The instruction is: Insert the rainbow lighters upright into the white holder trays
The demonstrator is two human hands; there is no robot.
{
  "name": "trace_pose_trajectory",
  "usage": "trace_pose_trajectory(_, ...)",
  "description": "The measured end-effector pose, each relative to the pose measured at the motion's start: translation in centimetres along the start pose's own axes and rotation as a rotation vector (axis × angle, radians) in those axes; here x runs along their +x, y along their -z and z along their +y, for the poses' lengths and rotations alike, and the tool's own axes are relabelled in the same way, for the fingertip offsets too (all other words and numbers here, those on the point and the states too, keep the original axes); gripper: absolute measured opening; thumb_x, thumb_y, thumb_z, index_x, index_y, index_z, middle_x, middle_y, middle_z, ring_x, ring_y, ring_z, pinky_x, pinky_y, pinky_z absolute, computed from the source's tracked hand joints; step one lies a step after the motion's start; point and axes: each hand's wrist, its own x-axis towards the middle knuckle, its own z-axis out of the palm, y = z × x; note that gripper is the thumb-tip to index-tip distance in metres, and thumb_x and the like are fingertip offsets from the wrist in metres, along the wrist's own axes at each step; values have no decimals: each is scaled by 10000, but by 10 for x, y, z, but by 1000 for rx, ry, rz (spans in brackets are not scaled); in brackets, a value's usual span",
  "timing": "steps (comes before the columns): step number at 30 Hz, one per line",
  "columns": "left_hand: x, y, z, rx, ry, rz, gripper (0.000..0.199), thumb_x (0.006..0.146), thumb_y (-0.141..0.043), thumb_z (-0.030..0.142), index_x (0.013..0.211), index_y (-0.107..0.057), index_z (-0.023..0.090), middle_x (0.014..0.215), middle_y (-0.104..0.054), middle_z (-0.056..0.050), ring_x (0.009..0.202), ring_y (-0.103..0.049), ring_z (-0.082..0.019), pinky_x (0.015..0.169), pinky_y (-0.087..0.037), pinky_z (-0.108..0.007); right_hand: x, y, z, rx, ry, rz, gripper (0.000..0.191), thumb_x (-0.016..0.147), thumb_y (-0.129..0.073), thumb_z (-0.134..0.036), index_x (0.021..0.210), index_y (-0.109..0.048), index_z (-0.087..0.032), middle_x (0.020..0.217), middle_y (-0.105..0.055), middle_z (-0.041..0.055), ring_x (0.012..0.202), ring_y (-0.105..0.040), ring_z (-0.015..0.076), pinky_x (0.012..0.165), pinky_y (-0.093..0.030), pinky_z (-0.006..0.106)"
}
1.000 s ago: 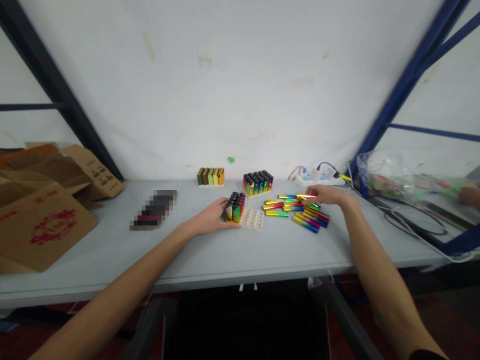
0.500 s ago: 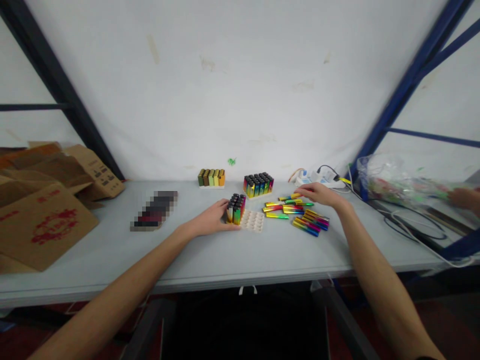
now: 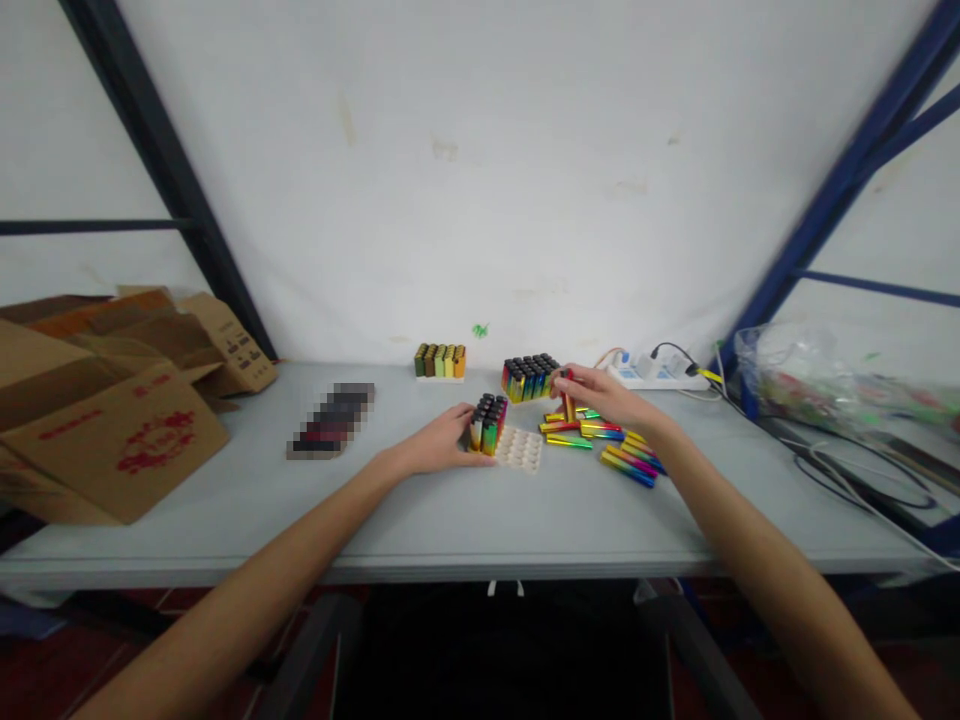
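My left hand (image 3: 444,441) grips the left end of a white tray (image 3: 520,450), thumb in front and fingers behind. Rainbow metallic lighters (image 3: 488,425) with black tops stand upright in rows in the tray's left part; round sockets show bare on its right. Pinched in my right hand (image 3: 600,392) is a red-and-gold lighter (image 3: 568,402), held roughly upright above the loose pile. Below and beside that hand, several loose shiny lighters (image 3: 568,440) lie flat, with another cluster (image 3: 628,465) nearer the front.
Behind stand a full block of rainbow lighters (image 3: 529,376) and a green-to-orange block (image 3: 440,361). A pixelated dark object (image 3: 331,421) lies left, beside cardboard boxes (image 3: 161,430). At the right are a power strip (image 3: 651,372), cables (image 3: 847,470), clear plastic bags (image 3: 787,365) and a blue frame (image 3: 821,190).
My right hand has lifted a lighter from the pile, moved left towards the tray and turned it upright. My left hand stays at the tray. The whole view has shifted slightly.
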Motion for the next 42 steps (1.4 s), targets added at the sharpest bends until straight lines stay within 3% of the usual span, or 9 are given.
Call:
trace_pose_trajectory(3, -1, -1, 0, 1, -11, 2, 789, 771, -745, 713, 1328, -629, 167, 1377, -592, -146, 1294, -568, -345, 1182, -411, -433, 7, -9, -13, 97, -9, -99, 452, 981, -514, -649, 1014, -608, -208, 957, -691, 45, 898, -639, 197, 781, -529, 326)
trace_pose_trajectory(5, -1, -2, -1, 3, -15, -2, 792, 776, -745, 710, 1336, -623, 164, 1380, -587, -150, 1299, -562, -344, 1187, -405, -433, 11, -19, -13, 162, -1, -109, 439, 989, -500, -651, 955, -559, -217, 850, -674, 21, 796, -630, 173, 722, -520, 303)
trace_pose_trajectory(10, 1, -2, -3, 10, -18, -5, 799, 770, -747, 714, 1329, -618, 157, 1369, -593, -152, 1297, -558, -352, 1172, -420, -430, 20, -59, 11, 294, -25, 94, 519, 900, -570, -733, 811, -407, -248, 620, -381, -87, 492, -348, 93, 454, -300, 227)
trace_pose_trajectory(15, 2, -2, -3, 20, -28, -10, 780, 777, -755, 687, 1332, -614, 157, 1350, -599, -145, 1297, -553, -350, 1174, -416, -429, 23, -81, 31, 28, -96, 316, 591, 913, -452, -744, 631, -408, -227, 560, -386, -46, 519, -351, 108, 485, -264, 261)
trace_pose_trajectory(19, 2, -3, -4, 8, -35, -2, 758, 775, -753, 691, 1308, -633, 166, 1331, -602, -139, 1282, -560, -353, 1170, -418, -439, 21, -87, 32, -148, -154, 379, 468, 880, -449, -569, 563, -348, -240, 530, -339, -37, 528, -341, 117, 510, -209, 280)
trace_pose_trajectory(25, 1, -1, -2, -19, -32, -6, 692, 777, -755, 680, 1247, -668, 180, 1298, -605, -130, 1238, -583, -348, 1147, -437, -450, 18, -95, 28, -204, -139, 382, 340, 815, -461, -436, 571, -336, -235, 566, -331, -41, 561, -340, 112, 541, -189, 283)
trace_pose_trajectory(31, 1, 0, 0, -42, -24, 8, 703, 755, -779, 668, 1248, -666, 180, 1299, -615, -133, 1231, -587, -352, 1139, -443, -452, 17, -93, 25, -220, -114, 344, 411, 907, -477, -503, 617, -377, -230, 579, -376, -48, 575, -377, 120, 556, -240, 277)
trace_pose_trajectory(37, 1, 0, -1, -24, -29, -2, 709, 778, -757, 678, 1255, -661, 162, 1285, -624, -138, 1198, -609, -344, 1110, -466, -440, 18, -86, 30, -207, 38, 217, 384, 1024, -427, -551, 849, -515, -219, 736, -571, -18, 681, -526, 156, 638, -382, 270)
trace_pose_trajectory(42, 1, 0, -1, -2, -17, 13, 747, 761, -763, 698, 1281, -645, 176, 1312, -621, -135, 1216, -605, -347, 1118, -462, -444, 18, -84, 33, -395, 160, 247, 431, 1058, -420, -505, 757, -522, -214, 773, -597, 33, 788, -548, 187, 733, -401, 295)
